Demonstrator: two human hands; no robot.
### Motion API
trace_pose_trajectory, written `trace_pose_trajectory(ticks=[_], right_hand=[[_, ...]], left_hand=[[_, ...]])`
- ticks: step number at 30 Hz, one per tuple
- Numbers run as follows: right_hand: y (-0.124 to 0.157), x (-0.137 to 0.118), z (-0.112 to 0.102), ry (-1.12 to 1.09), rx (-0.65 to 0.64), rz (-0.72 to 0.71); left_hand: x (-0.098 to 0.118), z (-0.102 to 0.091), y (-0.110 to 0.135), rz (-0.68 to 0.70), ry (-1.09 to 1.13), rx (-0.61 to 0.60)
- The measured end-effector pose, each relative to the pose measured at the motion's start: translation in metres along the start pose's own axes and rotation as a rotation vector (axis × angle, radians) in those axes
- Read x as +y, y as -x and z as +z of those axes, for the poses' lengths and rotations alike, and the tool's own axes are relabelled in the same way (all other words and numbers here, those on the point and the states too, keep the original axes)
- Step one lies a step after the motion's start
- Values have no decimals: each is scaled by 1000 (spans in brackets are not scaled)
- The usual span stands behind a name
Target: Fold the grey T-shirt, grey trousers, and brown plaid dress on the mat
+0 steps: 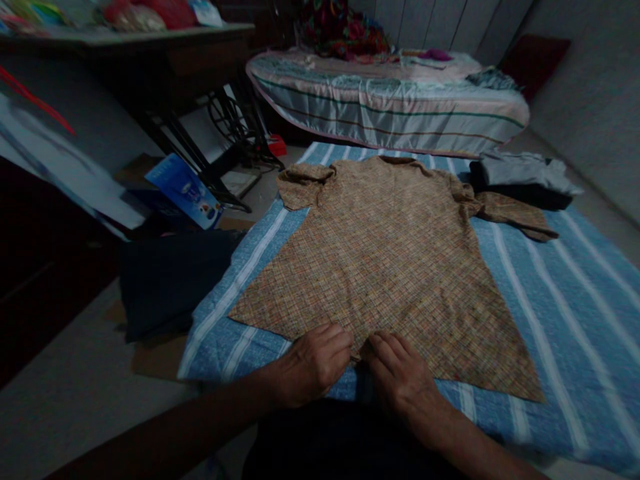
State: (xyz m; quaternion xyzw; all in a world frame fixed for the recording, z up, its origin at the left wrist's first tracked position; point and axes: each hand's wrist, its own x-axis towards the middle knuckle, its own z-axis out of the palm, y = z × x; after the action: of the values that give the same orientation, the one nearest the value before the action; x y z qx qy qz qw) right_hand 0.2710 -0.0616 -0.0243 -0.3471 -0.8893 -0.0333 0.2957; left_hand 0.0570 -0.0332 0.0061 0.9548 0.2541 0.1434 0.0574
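Note:
A brown checked shirt (pixel 390 253) lies spread out on a blue cloth with white stripes (pixel 530 320), its neckline at the far end and its hem towards me. Both sleeves stretch out to the sides, the left one bunched. At the middle of the hem my left hand (pixel 320 360) has its fingers curled down and closed on the shirt's edge. Close beside it, my right hand (pixel 400 373) pinches the same hem. A small fold of fabric shows between the two hands. The fingertips are partly hidden by the knuckles.
Folded grey and black clothes (pixel 525 177) are stacked at the far right of the cloth. Dark folded fabric (pixel 175 280) and a blue box (pixel 185 190) sit to the left. Beyond stand a treadle sewing table (pixel 200 40) and a bed with a striped sheet (pixel 390 107).

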Motion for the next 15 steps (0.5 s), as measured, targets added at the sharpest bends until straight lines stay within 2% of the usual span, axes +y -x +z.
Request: trace_pose_trajectory(ticks=[5,10,15], right_hand=[[0,-2,-1,0,17,12],[1,-3,0,-14,20,40],[1,-2,-1,-40,8,23]], left_hand=[[2,-7,-5,-30,64,-26],[3,-2,-6,-40,36,-17],[2,1,-6,26,17,14]])
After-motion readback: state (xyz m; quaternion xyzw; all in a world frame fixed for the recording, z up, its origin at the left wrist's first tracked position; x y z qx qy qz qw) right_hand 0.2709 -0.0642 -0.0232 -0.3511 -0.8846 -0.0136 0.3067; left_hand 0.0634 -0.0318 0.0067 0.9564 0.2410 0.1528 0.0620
